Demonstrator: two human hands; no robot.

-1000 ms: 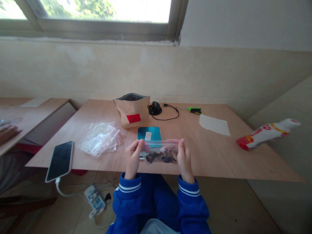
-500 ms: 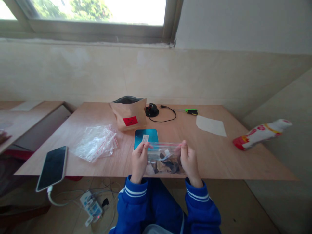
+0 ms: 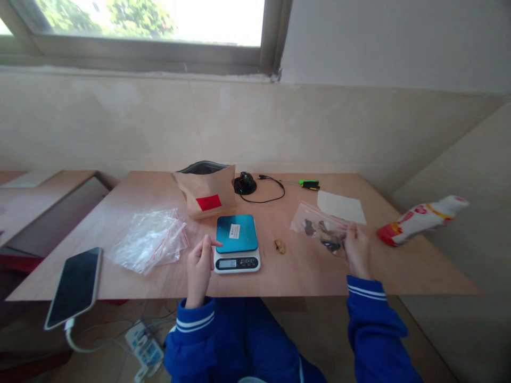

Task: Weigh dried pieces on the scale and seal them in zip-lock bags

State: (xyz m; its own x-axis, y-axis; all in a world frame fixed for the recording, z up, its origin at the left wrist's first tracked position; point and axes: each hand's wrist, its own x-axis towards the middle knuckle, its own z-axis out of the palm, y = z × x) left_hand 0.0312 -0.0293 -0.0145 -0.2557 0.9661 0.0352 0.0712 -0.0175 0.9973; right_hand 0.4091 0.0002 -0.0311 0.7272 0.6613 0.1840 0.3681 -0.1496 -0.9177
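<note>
My right hand (image 3: pixel 356 249) rests on the table at the right, its fingers closed on the near edge of a small clear zip bag (image 3: pixel 319 229) holding dark dried pieces. The bag lies flat on the wood. My left hand (image 3: pixel 199 260) hovers beside the left edge of a small kitchen scale (image 3: pixel 237 242) with a teal top, fingers loosely curled and holding nothing, the index finger near the scale. A single small brown piece (image 3: pixel 280 246) lies loose on the table between the scale and the bag.
A brown paper pouch (image 3: pixel 205 191) with a red label stands open behind the scale. A pile of empty zip bags (image 3: pixel 149 239) lies left, a phone (image 3: pixel 74 284) overhangs the front left edge. Black cable (image 3: pixel 255 189), screwdriver (image 3: pixel 307 184), white paper (image 3: pixel 339 206) and a lying bottle (image 3: pixel 419 219) sit farther back and right.
Both hands held the filled bag in front of the scale before. Now my right hand has carried it to the right and laid it down; my left hand has let go.
</note>
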